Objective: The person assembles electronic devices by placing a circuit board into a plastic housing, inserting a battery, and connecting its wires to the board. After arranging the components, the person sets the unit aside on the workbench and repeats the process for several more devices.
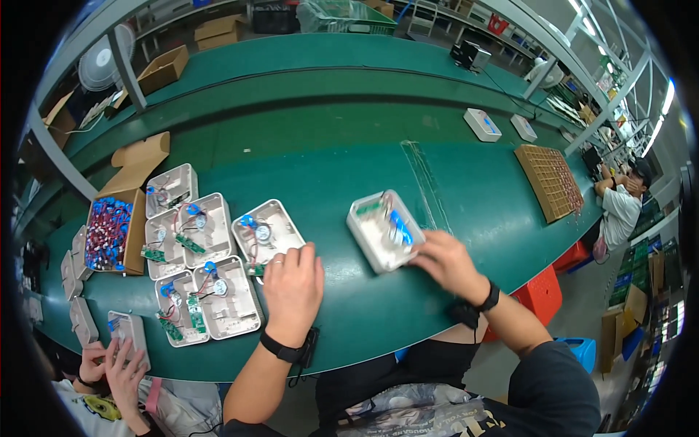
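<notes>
My right hand (455,268) pinches the near right corner of a white plastic housing (376,253), slightly blurred, on or just over the green bench. Inside it are a green circuit board and a blue part. My left hand (293,293) has its fingers bent over the near edge of another white housing (285,218); its thumb is hidden. That housing contains a round metal part with a blue piece and wires, and a small green board (255,269) by my fingertips. Several similar open housings (231,298) with wired boards are grouped to the left.
A cardboard box (136,233) of blue parts with red wires stands at the left. Beside me at the lower left, a co-worker's hands (120,368) handle another housing. Farther right are two housings (483,125) and a gridded cardboard tray (542,182). Another person sits beyond.
</notes>
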A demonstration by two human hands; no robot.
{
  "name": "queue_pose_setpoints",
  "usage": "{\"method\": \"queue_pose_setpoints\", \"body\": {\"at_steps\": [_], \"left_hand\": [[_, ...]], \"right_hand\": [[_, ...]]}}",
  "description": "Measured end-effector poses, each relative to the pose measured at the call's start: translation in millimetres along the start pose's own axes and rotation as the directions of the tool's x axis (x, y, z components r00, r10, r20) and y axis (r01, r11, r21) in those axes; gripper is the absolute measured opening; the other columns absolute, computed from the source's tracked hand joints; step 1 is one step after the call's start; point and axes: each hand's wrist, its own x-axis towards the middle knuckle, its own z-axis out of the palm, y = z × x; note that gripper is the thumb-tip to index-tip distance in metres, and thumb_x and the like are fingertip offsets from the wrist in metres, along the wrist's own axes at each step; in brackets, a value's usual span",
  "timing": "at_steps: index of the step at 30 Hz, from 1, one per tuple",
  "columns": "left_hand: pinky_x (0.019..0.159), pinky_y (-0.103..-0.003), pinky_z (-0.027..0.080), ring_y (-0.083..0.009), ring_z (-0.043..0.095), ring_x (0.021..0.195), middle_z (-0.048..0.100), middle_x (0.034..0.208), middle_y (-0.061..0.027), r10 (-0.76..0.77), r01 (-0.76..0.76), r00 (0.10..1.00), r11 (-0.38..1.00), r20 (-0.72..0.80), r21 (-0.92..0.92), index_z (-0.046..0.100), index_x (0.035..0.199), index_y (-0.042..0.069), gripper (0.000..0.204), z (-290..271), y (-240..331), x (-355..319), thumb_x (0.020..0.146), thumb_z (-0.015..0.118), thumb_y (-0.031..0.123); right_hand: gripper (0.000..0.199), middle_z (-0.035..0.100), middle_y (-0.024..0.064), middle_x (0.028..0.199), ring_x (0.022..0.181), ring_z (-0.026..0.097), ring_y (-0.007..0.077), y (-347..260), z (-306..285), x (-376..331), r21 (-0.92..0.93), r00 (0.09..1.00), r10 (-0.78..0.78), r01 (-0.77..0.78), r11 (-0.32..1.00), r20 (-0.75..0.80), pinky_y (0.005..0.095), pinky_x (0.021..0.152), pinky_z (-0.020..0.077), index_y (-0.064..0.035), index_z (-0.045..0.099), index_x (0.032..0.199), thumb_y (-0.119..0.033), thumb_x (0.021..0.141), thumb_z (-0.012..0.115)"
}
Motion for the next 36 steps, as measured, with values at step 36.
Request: {"method": "queue_pose_setpoints", "body": {"at_steps": [36], "left_hand": [[0.1,-0.049,0.055,-0.0341,0.069,0.098,0.071,0.103,-0.0141,-0.065,0.004,0.979,0.955,-0.195,-0.297,0.074,0.1,0.002,0.02,-7,17,7,0.084,0.081,0.011]], "right_hand": [[0.029,0.066,0.011,0.138,0.125,0.064,0.0241,9,31,53,0.516,0.957,-0.128,-0.027,0.856,0.262,0.0384,0.106,0.0524,-0.0046,0.071,0.129,-0.012,0.101,0.072]]}}
